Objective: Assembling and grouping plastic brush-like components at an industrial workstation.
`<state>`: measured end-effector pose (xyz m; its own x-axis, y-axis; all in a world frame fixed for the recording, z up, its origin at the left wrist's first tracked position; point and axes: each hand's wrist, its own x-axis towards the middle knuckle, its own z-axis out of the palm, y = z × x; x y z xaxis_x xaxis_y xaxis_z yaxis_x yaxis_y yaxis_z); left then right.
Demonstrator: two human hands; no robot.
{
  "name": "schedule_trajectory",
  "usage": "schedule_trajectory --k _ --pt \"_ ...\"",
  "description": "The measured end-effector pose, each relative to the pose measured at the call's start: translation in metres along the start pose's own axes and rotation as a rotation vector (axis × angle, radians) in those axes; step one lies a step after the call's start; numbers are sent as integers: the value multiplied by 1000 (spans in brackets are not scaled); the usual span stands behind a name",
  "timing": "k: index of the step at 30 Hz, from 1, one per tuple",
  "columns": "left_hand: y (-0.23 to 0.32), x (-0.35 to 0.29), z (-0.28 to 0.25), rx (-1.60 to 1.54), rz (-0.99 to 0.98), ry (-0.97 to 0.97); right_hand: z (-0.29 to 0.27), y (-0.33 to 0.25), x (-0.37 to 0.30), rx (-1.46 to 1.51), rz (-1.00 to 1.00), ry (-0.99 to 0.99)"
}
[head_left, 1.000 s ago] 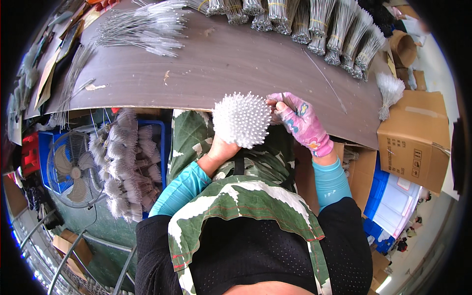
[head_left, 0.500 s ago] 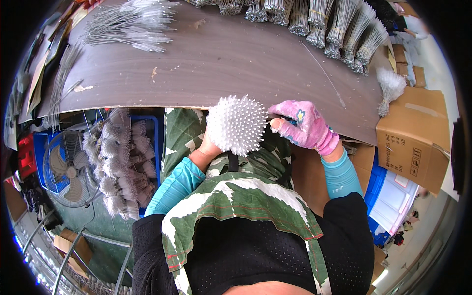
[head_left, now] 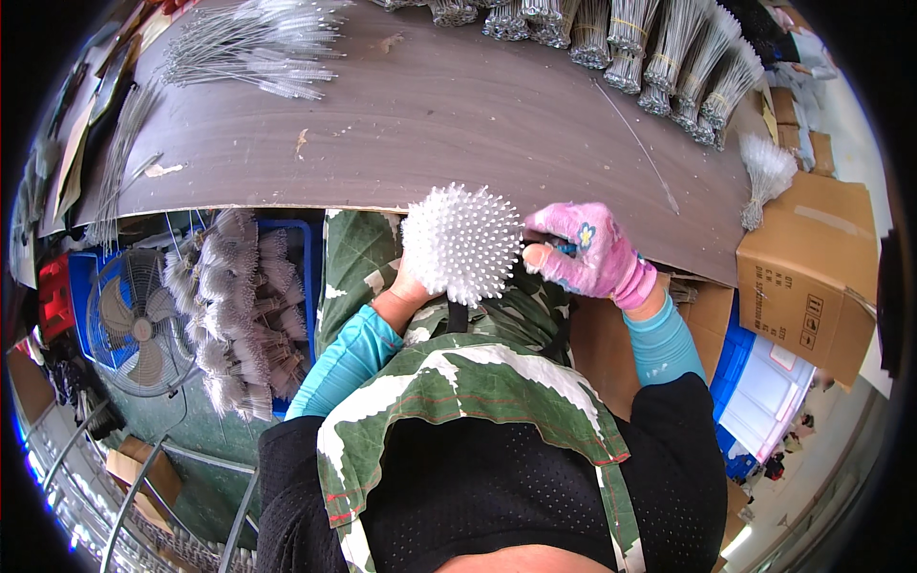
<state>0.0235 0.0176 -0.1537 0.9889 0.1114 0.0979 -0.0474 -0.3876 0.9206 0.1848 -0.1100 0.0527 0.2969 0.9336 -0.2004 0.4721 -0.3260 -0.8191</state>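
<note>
A round bundle of tube brushes (head_left: 462, 244), white bristle tips facing up, is held over my lap by my left hand (head_left: 409, 277). Most of that hand's fingers are hidden behind the bundle. At the bundle's right edge is my right hand (head_left: 583, 250), in a pink glove with the thumb tip bare. Its fingers are curled into a pinch, and whatever may be between them is hidden or too small to make out. One thin loose wire brush (head_left: 638, 148) lies on the brown table (head_left: 430, 124) beyond my right hand.
Loose brushes (head_left: 253, 48) are piled at the far left, and tied bundles (head_left: 659, 57) line the far right edge. At the right stand a cardboard box (head_left: 807, 277) and a brush bundle (head_left: 766, 177). Left below the table are a fan (head_left: 143, 329) and more brush bundles (head_left: 229, 306).
My right hand has turned slightly and shifted a little down beside the bundle. The bundle in my left hand stays nearly in place. The view has shifted slightly.
</note>
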Motion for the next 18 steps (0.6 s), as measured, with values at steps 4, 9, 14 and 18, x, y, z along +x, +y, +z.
schedule_trajectory --k 4,9,14,18 --pt "-5 2 6 283 60 8 4 -2 -6 339 204 -40" --pt "-11 -6 21 -679 -92 73 -46 -10 -20 1338 -228 282" --pt "-8 -4 19 -1558 -278 169 -27 3 -27 874 268 141" --pt "-17 -8 26 -1732 -401 232 -3 14 -26 855 282 16"
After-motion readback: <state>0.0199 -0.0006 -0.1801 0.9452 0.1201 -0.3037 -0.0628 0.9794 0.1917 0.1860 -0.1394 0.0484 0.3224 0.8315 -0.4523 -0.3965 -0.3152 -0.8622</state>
